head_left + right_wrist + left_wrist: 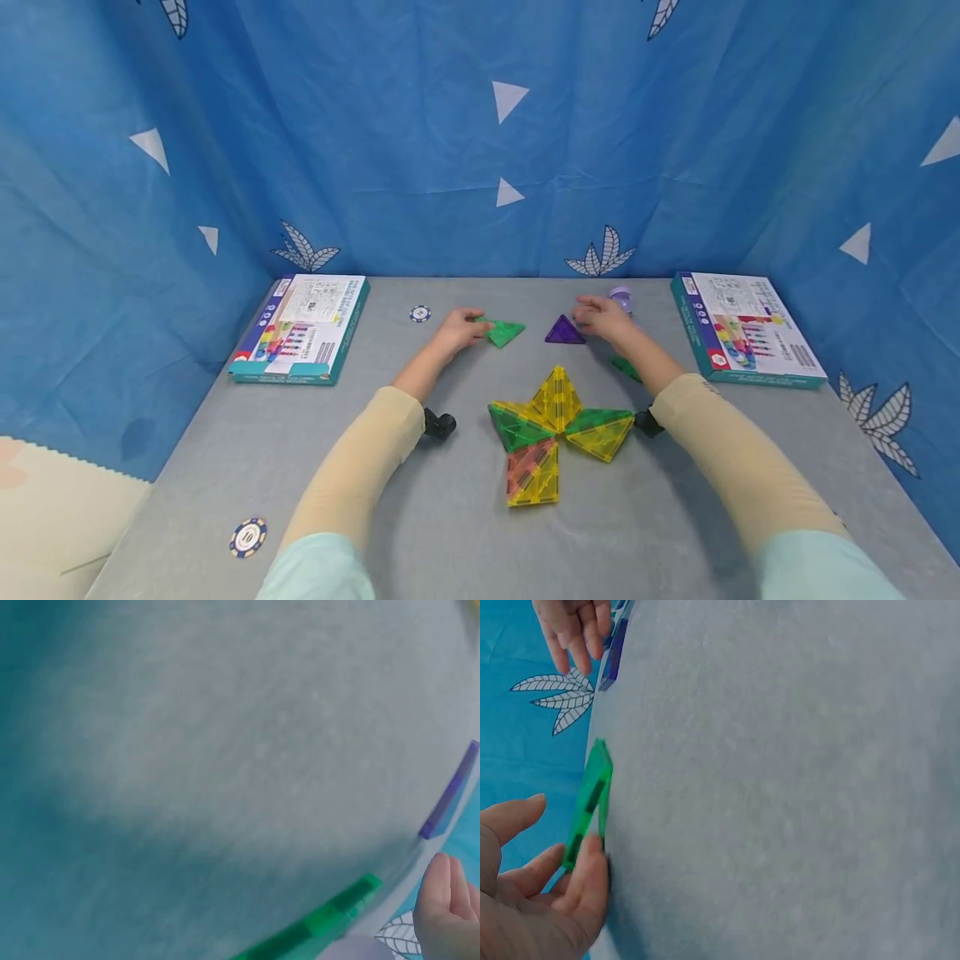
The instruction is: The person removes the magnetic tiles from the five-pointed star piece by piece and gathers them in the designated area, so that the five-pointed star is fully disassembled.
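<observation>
Mint sleeves (318, 571), grey tabletop (442, 525) under tiles (506, 333), blue leaf-print curtain (420, 125)

In the head view, a dark green tile (623, 367) is partly covered by the right forearm (648, 358), and the fine print (326, 293) on both boxes (300, 325) cannot be read. By the right wrist view's edges, the right hand (448, 911) and a lilac object (358, 950) (of unclear shape) are cut off.
</observation>
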